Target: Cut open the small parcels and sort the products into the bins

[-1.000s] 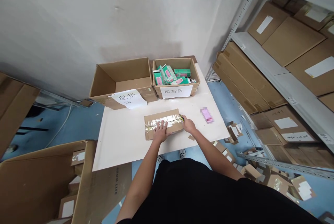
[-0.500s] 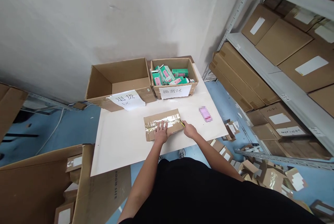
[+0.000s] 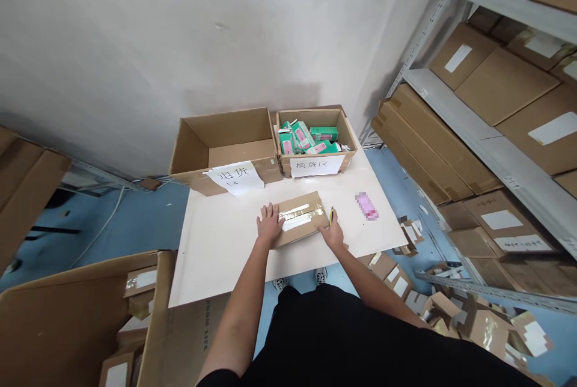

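Observation:
A taped cardboard box [image 3: 300, 216] with a white label lies on the white table, slightly slanted. My left hand [image 3: 269, 226] grips its left end, the fingers spread over the edge. At the right end, my right hand [image 3: 332, 234] has its thumb against the box. Upright in that same hand is a small yellow-and-black utility knife [image 3: 331, 216]. A pink blurred item [image 3: 366, 206] lies on the table to the right of my right hand.
Behind the box stand a carton [image 3: 220, 155] with a handwritten sheet and another carton [image 3: 347, 164] holding several green-and-pink packages. Shelves [image 3: 478, 128] of boxes rise at the right. A big carton [image 3: 164, 273] with parcels stands at the lower left; boxes litter the floor.
My left hand has slid from the top of the box to its left end. My right hand now touches the right end, the knife pointing up. The box has been turned.

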Demonstrator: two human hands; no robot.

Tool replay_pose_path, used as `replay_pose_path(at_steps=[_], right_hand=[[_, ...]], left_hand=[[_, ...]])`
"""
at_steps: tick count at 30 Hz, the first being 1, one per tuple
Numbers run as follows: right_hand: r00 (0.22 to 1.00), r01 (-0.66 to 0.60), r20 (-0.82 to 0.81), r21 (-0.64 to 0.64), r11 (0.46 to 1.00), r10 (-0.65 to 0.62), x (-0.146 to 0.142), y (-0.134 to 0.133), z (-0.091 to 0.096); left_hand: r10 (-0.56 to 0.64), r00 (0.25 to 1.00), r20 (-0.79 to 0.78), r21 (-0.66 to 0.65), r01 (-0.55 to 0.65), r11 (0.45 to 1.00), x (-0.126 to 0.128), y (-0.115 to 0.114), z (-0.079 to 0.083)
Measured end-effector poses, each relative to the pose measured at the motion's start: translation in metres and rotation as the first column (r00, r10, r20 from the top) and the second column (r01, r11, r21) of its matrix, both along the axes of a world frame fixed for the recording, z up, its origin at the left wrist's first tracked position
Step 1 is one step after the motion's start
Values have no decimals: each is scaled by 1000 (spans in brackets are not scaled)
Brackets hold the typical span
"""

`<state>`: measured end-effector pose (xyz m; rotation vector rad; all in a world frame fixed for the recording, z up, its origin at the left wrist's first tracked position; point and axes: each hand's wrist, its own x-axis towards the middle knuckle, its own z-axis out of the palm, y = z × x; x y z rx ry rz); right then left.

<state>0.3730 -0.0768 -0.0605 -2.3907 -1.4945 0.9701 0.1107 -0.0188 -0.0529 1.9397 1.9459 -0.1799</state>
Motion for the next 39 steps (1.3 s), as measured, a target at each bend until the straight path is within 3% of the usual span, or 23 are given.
replay_pose_path(at_steps=[4, 6, 9, 12, 14, 16, 18, 20, 22, 24, 27, 30, 34, 39], right_hand=[[1000, -14, 21, 19, 1000, 14, -15, 84, -4], [998, -47, 43, 25, 999, 46, -25, 126, 1], [986, -166, 30, 64, 984, 164, -38, 161, 13], [979, -205, 51, 126, 971, 200, -39, 146, 22], [979, -199, 63, 136, 971, 192, -34, 111, 20], [974, -226, 30, 47, 973, 225, -31, 68, 9], [959, -283, -31, -74, 956, 281, -30, 33, -5], [958, -286, -71, -102, 953, 279, -30, 20, -16], [960, -278, -52, -78, 957, 275, -29, 31, -19], [963, -269, 7, -41, 962, 269, -27, 62, -14], [971, -227, 78, -9, 974, 227, -22, 117, 3], [984, -158, 84, 38, 987, 155, -9, 149, 20], [994, -58, -83, 118, 991, 68, 28, 137, 23], [884, -26, -465, 43, 999, 43, 70, 78, -3]], left_hand=[[96, 989, -116, 6, -96, 995, -19, -22, 1], [87, 988, -127, -68, -96, 993, -22, -34, 7], [67, 993, -94, -159, -81, 984, -28, -39, 17], [-49, 994, -99, -49, 44, 998, -33, -30, 21], [-253, 965, -73, -5, 253, 967, -36, -20, 18], [-401, 916, -28, -46, 399, 916, -40, -12, 12], [-416, 909, 11, -109, 415, 903, -46, -8, 5], [-362, 932, 25, -141, 362, 922, -51, -9, 0], [-282, 959, 13, -140, 281, 949, -49, -16, -3], [-172, 985, -14, -130, 169, 977, -35, -28, -3], [-21, 999, -38, -88, 18, 996, 9, -52, -1], [-38, 999, -26, -100, 35, 994, 56, -71, 1], [-139, 990, 21, -68, 140, 988, 83, -72, 2], [-201, 977, 75, -74, 206, 976, 73, -54, -13]])
